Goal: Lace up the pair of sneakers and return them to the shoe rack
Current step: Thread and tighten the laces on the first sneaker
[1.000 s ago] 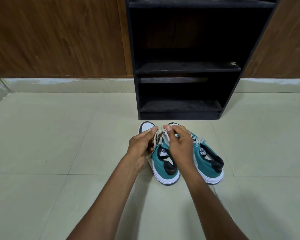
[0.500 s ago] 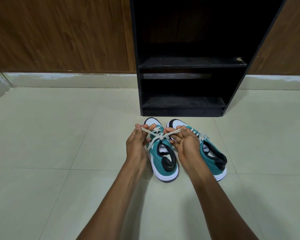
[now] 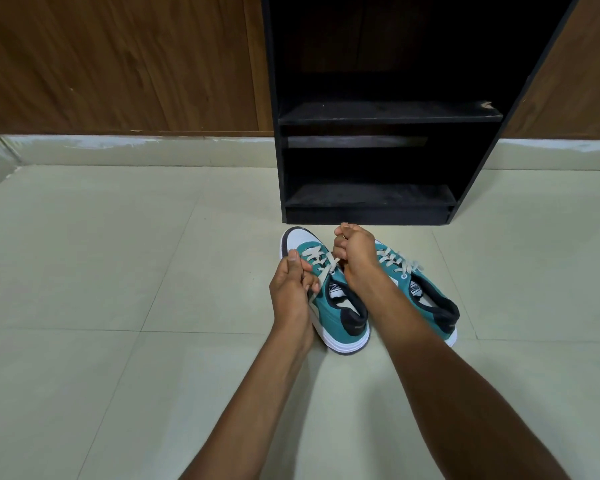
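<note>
The floor [image 3: 118, 341] is laid with large pale, cream-green tiles, glossy enough to carry soft reflections, with thin grout lines crossing between them. A light skirting band [image 3: 136, 147] of similar tile runs along its far edge and turns the corner at the left. Above it the wall [image 3: 118, 64] is dark brown wood-grain panelling. The light is even and diffuse, throwing only soft shadows on the tiles.

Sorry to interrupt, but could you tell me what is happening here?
A person is lacing the left teal sneaker on the tiled floor. The left hand and right hand each pull a lace end. The right teal sneaker sits beside it, laced. The black shoe rack just beyond holds nothing visible.
</note>
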